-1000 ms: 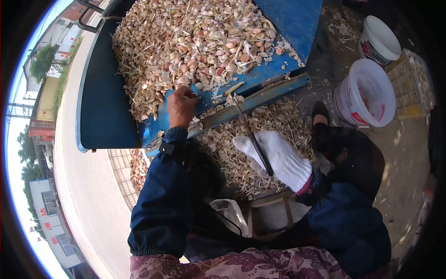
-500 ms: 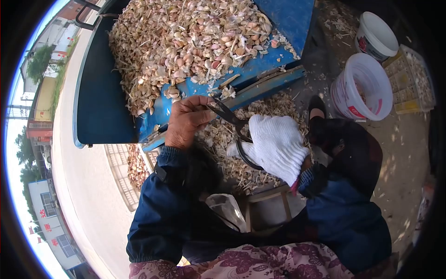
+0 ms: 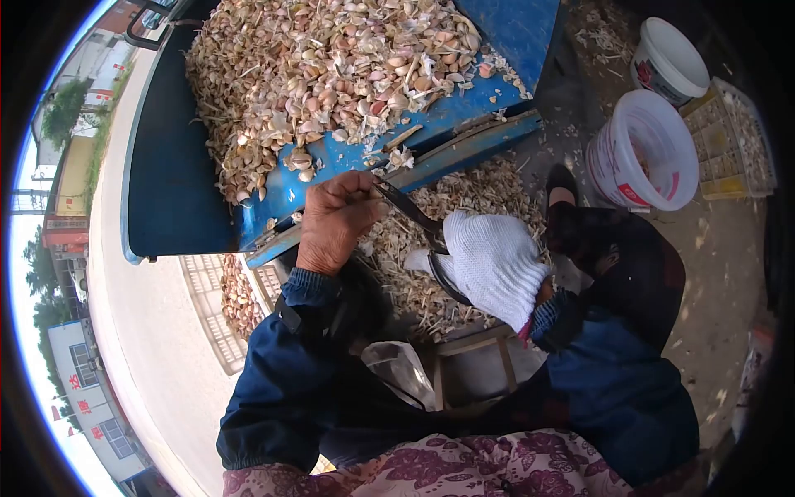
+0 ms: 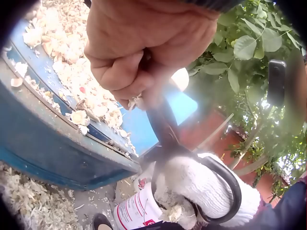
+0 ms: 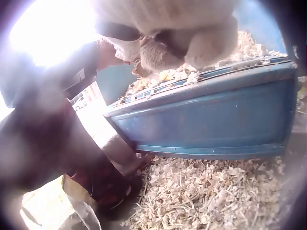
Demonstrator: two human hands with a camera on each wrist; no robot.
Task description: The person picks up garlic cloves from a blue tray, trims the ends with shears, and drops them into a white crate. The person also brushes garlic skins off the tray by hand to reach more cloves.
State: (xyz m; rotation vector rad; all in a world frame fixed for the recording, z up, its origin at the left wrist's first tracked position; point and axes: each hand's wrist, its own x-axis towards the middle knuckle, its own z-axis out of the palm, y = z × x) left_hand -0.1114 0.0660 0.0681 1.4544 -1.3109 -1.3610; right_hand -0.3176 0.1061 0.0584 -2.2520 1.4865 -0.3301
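L hand bare, pinching garlic at scissor tips. R hand, gloved, gripping scissors by loops. Trimmings heaped below blue cart; big garlic pile uncut, so lots left.

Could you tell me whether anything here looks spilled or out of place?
Yes: garlic scraps litter the ground below the blue cart bed, and loose bits sit on its edge. Only the right hand wears a glove.
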